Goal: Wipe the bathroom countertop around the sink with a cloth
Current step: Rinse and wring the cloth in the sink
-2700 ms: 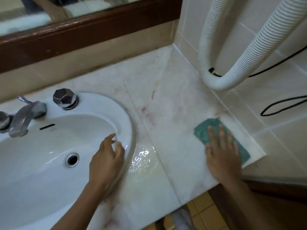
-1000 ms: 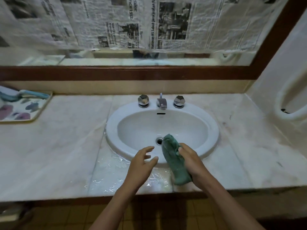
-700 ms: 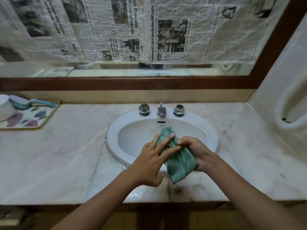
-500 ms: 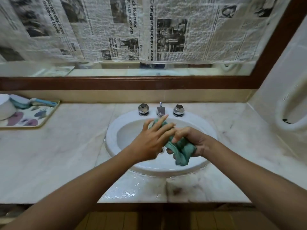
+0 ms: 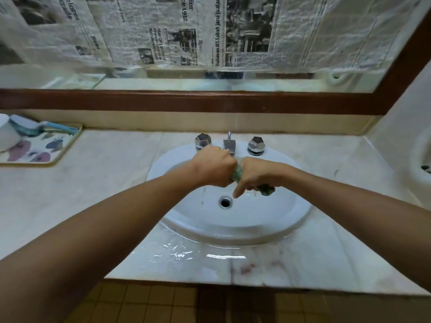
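Observation:
Both my hands are closed around a twisted green cloth (image 5: 265, 189) held above the white sink basin (image 5: 275, 220). My left hand (image 5: 215, 165) grips one end and my right hand (image 5: 255, 174) grips the other, knuckles touching. Only a short green strip between the fists and a bunched end at the right show. Water drips from the cloth toward the drain (image 5: 225, 202). The pale marble countertop (image 5: 98, 183) surrounds the sink, with a puddle (image 5: 177, 252) on its front edge.
A chrome faucet (image 5: 229, 145) with two faceted knobs (image 5: 203, 141) stands behind the hands. A patterned tray (image 5: 50, 155) holding a brush and a white container sits at the far left. A mirror with newspaper stuck over it (image 5: 210, 31) spans the back wall.
My hands carried the cloth from the right side of the counter to over the basin. Both fists have now closed on it and twisted it, and water runs off.

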`<state>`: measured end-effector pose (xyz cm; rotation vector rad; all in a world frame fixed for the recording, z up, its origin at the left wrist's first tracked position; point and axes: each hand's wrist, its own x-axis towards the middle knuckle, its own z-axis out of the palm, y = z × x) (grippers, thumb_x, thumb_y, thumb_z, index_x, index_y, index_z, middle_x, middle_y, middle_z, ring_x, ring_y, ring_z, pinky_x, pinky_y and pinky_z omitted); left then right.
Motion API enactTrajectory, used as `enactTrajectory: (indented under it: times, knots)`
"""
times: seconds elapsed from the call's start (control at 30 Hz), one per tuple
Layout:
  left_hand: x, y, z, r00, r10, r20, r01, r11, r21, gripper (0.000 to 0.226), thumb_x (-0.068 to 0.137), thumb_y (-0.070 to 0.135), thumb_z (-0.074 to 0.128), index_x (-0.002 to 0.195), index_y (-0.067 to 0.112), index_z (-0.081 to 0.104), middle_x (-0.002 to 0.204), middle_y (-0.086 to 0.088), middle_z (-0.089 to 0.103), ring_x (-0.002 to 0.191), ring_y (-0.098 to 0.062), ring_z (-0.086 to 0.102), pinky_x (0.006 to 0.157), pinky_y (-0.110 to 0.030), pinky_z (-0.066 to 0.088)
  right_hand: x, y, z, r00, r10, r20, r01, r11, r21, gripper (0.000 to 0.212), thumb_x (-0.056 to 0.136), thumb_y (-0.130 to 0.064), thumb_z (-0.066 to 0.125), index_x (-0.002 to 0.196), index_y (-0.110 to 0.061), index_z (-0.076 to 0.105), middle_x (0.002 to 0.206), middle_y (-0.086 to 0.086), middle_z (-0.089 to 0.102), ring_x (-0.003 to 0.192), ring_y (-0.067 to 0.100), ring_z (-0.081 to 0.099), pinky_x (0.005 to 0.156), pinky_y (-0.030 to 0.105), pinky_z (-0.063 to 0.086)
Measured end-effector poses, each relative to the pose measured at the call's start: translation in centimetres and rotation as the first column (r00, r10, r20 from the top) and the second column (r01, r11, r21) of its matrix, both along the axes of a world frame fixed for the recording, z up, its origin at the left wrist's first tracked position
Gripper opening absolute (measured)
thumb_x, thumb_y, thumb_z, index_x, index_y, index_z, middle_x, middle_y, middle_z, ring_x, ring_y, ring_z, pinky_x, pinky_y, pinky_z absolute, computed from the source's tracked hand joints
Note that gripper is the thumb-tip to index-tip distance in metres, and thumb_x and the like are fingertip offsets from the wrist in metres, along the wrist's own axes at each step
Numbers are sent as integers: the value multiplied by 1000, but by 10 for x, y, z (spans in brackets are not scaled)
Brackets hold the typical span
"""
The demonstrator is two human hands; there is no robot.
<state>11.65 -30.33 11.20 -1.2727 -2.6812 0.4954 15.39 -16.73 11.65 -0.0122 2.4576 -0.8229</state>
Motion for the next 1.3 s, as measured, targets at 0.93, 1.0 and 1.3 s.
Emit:
enactTrajectory:
  times: [0.93, 1.0, 1.3]
  knots:
    - [13, 21, -58, 584, 176, 792, -552, 802, 229, 16, 75, 14, 66, 63, 9, 56, 56, -4, 57, 52, -22, 55, 57, -33, 48, 3, 20, -47, 804, 490, -336, -168, 730, 662, 23, 78, -13, 61, 101, -14, 61, 94, 8, 63, 85, 31, 63, 60, 31, 38]
    - [26, 16, -62, 789, 171, 590, -349, 915, 202, 11, 77, 23, 62, 79, 13, 60, 69, -3, 63, 65, -25, 60, 57, -29, 44, 18, 24, -56, 906, 316, -282, -148, 860, 489, 20, 78, -17, 65, 96, -14, 58, 88, 8, 61, 76, 28, 63, 60, 35, 50]
    - [112, 37, -128, 882, -81, 464, -157, 878, 452, 47, 81, 38, 57, 125, 27, 48, 118, 6, 57, 101, -20, 58, 70, -31, 42, 134, 80, -97, 945, -317, 84, 328, 904, -276, 39, 80, -52, 69, 69, -16, 60, 62, -1, 56, 55, 9, 51, 56, 22, 40]
